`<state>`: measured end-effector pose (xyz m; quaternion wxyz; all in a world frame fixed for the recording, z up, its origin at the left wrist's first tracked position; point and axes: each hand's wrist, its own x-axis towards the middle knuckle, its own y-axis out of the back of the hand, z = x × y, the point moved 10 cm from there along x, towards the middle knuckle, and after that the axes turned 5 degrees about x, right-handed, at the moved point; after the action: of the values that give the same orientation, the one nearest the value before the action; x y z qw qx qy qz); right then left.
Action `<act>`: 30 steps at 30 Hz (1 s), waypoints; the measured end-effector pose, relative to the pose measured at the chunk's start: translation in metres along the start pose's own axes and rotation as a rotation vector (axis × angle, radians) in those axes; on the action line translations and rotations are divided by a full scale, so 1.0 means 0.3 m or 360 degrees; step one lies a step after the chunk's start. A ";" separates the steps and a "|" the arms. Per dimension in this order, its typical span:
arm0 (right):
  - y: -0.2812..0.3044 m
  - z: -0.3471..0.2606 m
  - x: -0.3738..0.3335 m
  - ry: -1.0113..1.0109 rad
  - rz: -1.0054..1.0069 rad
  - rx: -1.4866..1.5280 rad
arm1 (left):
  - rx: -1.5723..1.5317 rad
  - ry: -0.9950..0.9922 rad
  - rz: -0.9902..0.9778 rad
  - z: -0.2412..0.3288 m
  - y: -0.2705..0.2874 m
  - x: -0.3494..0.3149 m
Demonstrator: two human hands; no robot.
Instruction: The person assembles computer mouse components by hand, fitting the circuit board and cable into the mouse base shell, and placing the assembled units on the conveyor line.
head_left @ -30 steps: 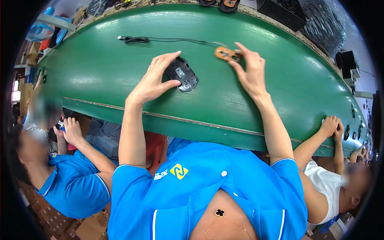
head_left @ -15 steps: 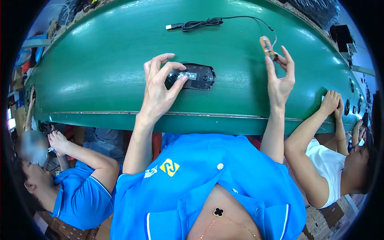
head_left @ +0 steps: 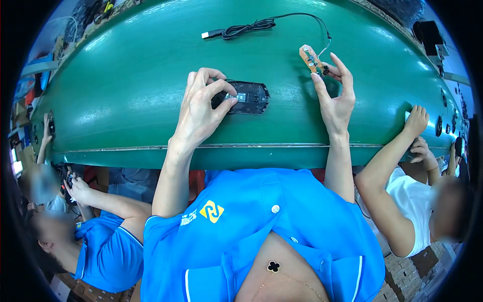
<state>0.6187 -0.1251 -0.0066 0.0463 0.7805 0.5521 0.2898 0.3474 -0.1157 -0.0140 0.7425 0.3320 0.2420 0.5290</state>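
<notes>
A black computer mouse base (head_left: 258, 100) lies open side up on the green table, with a clear plastic lens (head_left: 242, 97) in its middle. My left hand (head_left: 197, 108) reaches over its left end, thumb and forefinger pinched at the lens. What lies under those fingertips is partly hidden. My right hand (head_left: 336, 108) holds an orange-brown circuit board (head_left: 308, 57) by its lower end, raised above the table. From the board, thin wires run to a black cable (head_left: 302, 14), which is bundled in a coil (head_left: 249, 28) and ends in a USB plug (head_left: 205, 35).
The green table (head_left: 151, 75) curves across the view, its front edge (head_left: 261, 146) close to my forearms. A co-worker in blue (head_left: 108, 251) sits to the left; another in white (head_left: 402, 211) sits right, arms at the table. Dark parts (head_left: 439, 126) lie at the far right.
My right hand has moved left with the circuit board, closer to the mouse base, and the board has tilted. The cable has shifted slightly left. My left hand stays at the lens.
</notes>
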 end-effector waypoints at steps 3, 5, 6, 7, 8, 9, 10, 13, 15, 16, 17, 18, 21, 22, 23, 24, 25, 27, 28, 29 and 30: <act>-0.011 -0.006 -0.002 -0.0007 0.0005 0.0001 | -0.0028 -0.0031 0.0013 -0.012 0.009 -0.003; -0.015 -0.013 -0.003 -0.0006 0.0005 0.0002 | -0.0094 -0.0101 0.0056 -0.015 0.027 -0.009; -0.016 -0.017 -0.003 -0.0005 0.0006 0.0002 | -0.0127 -0.0136 0.0077 -0.014 0.034 -0.011; -0.017 -0.018 -0.002 -0.0006 0.0010 0.0001 | -0.0126 -0.0139 0.0075 -0.018 0.037 -0.013; -0.019 -0.021 -0.001 0.0002 0.0008 0.0004 | -0.0143 -0.0158 0.0043 -0.015 0.034 -0.017; -0.019 -0.025 0.000 0.0010 0.0008 0.0006 | -0.0159 -0.0177 0.0010 -0.011 0.031 -0.023; -0.018 -0.029 0.002 0.0018 0.0008 0.0009 | -0.0175 -0.0197 -0.0022 -0.004 0.027 -0.029; -0.011 -0.052 0.013 0.0034 -0.0013 0.0021 | -0.0162 -0.0215 -0.0039 0.017 0.012 -0.045; -0.019 -0.084 0.018 0.0047 -0.0067 0.0047 | -0.0101 -0.0200 -0.0004 0.031 0.000 -0.053; -0.024 -0.099 0.018 0.0055 -0.0092 0.0059 | -0.0071 -0.0193 0.0014 0.040 -0.002 -0.053; -0.031 -0.115 0.017 0.0069 -0.0115 0.0072 | -0.0074 -0.0214 0.0012 0.059 -0.002 -0.044; -0.040 -0.133 0.015 0.0084 -0.0137 0.0084 | -0.0193 -0.0192 0.0047 0.074 0.014 -0.031; -0.093 -0.206 -0.011 0.0236 -0.0248 0.0085 | -0.0545 -0.0106 0.0142 0.095 0.068 -0.010; -0.097 -0.222 -0.011 0.0242 -0.0238 0.0086 | -0.0540 -0.0116 0.0144 0.109 0.077 0.002; -0.113 -0.262 -0.015 0.0347 -0.0300 0.0126 | -0.0678 -0.0139 0.0051 0.128 0.065 0.021; -0.126 -0.301 -0.019 0.0453 -0.0361 0.0166 | -0.0815 -0.0161 -0.0042 0.149 0.052 0.040; -0.137 -0.338 -0.022 0.0559 -0.0424 0.0206 | -0.0949 -0.0182 -0.0136 0.169 0.041 0.055; -0.136 -0.375 -0.013 0.0665 -0.0471 0.0239 | -0.1079 -0.0214 -0.0243 0.198 0.038 0.066; -0.120 -0.369 0.015 0.0633 -0.0412 0.0306 | -0.1187 -0.0165 -0.0273 0.199 0.037 0.066; -0.102 -0.358 0.045 0.0602 -0.0352 0.0378 | -0.1290 -0.0112 -0.0301 0.203 0.035 0.062; -0.085 -0.344 0.074 0.0572 -0.0293 0.0449 | -0.1392 -0.0058 -0.0330 0.206 0.031 0.058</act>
<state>0.5503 -0.1210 0.0777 -0.1359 0.6616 0.6552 0.3385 0.3912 -0.1119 0.0338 0.8663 -0.0298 0.0143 0.4984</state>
